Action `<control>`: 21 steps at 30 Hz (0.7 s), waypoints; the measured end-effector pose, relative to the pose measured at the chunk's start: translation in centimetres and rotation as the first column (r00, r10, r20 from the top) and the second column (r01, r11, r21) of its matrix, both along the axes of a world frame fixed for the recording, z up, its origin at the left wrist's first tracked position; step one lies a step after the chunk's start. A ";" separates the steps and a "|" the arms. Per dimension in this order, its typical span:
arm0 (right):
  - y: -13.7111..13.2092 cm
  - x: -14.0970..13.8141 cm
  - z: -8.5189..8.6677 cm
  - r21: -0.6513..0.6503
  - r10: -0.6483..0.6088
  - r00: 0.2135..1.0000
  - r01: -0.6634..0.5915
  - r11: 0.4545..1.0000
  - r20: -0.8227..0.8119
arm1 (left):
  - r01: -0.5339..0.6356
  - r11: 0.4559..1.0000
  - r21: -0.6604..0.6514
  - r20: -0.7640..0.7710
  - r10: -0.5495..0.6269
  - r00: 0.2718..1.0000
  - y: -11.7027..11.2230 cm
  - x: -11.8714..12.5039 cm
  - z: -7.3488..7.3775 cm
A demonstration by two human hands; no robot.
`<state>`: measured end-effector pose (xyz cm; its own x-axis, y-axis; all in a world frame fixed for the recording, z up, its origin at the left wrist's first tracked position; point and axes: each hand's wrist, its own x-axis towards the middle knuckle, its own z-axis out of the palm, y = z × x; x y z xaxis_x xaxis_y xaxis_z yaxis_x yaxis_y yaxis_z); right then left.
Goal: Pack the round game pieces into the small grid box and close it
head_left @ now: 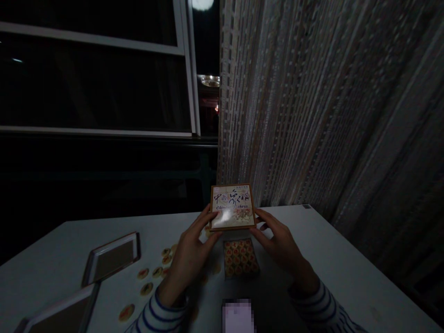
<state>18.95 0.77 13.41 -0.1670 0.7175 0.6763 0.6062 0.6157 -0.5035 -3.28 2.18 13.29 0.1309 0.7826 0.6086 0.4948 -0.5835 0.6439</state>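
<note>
Both of my hands hold up a square Chinese chess box lid [232, 207], tilted toward me above the table. My left hand [190, 256] grips its left edge and my right hand [280, 243] grips its right edge. Just below the lid, between my hands, the box bottom [240, 257] sits on the table, filled with round chess pieces in rows. Several loose round pieces [152, 274] lie scattered to the left of my left hand.
Two dark rectangular tray-like frames [111, 256] [58, 314] lie on the left of the white table [347, 268]. A dark window is behind on the left and a curtain [312, 101] hangs on the right. A blurred patch sits at the bottom centre.
</note>
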 end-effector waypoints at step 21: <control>1.0 2.6 1.3 0.078 -0.078 0.985 0.067 0.995 0.154 | -0.045 0.986 -0.162 0.010 0.048 0.999 1.6 2.5 1.1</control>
<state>21.59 1.81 14.75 -0.2245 0.6816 0.6965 0.7183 0.5987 -0.3544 -0.82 3.79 14.37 0.0848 0.8761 0.4747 0.5096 -0.4475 0.7349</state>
